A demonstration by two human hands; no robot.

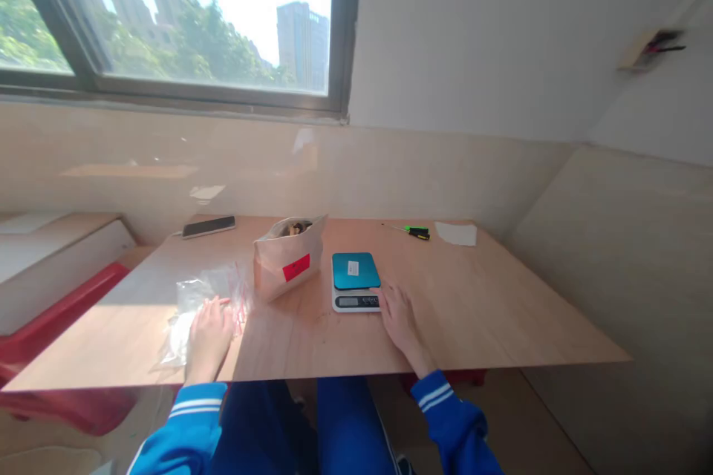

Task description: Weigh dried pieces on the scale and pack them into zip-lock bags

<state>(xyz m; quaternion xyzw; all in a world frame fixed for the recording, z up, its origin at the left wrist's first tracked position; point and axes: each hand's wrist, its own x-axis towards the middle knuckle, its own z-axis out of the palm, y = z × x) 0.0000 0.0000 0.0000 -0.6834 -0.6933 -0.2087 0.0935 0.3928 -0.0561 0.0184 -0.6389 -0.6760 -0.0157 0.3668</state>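
On the worktop (473, 312) before you, seen from your head camera, stands a kitchen scale (336, 302) with a teal platform (356, 278). Your right hand (399, 315) touches its front right corner beside the buttons, fingers extended, its grip open and enclosing nothing. The white sticker (353, 268) on the platform and the grey display (350, 302) are too small for you to read. Your left hand (210, 330) lies over clear plastic bags (189, 297) with red edging; you cannot tell whether its grip has closed on any of them. Between your hands and farther back, a beige pouch (270, 267) stands open with brown pieces (297, 228) at its mouth; its red label (295, 267) bears a dark mark, not legible. Behind lie a phone (209, 227) at left, and green-and-black screwdrivers (417, 233) and white paper (457, 234) at right.
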